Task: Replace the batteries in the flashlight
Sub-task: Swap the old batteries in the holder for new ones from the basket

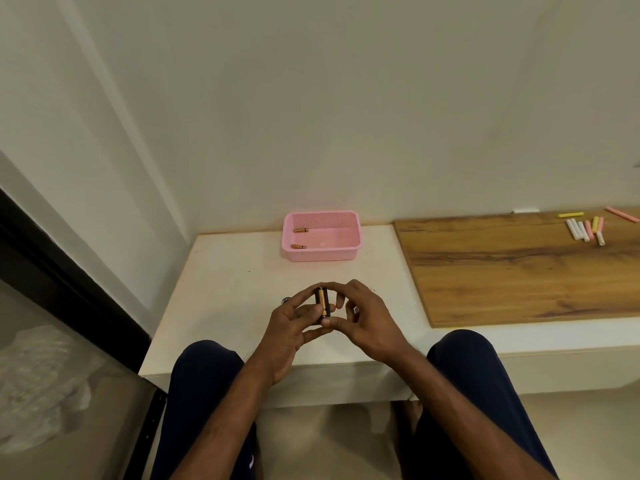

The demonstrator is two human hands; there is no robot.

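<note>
I'm looking at a white worktop [225, 271] with a wooden board [519, 271] lying on its right half. A pink basket [318, 255] stands at the back against the wall, well clear of the hands. The left hand [294, 320] and right hand [367, 320] meet above the front edge, and both pinch the black-and-copper batteries [323, 303] upright between fingertips and thumbs. Chalk sticks [585, 230] are scattered far right on the board. Two loose cells [301, 230] lie apart in the basket. A small dark piece [285, 300] peeks out just beside the left hand, and I can't tell what it is.

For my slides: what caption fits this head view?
The left hand and right hand pinch a battery over the white table; two batteries lie in the pink basket.
</note>
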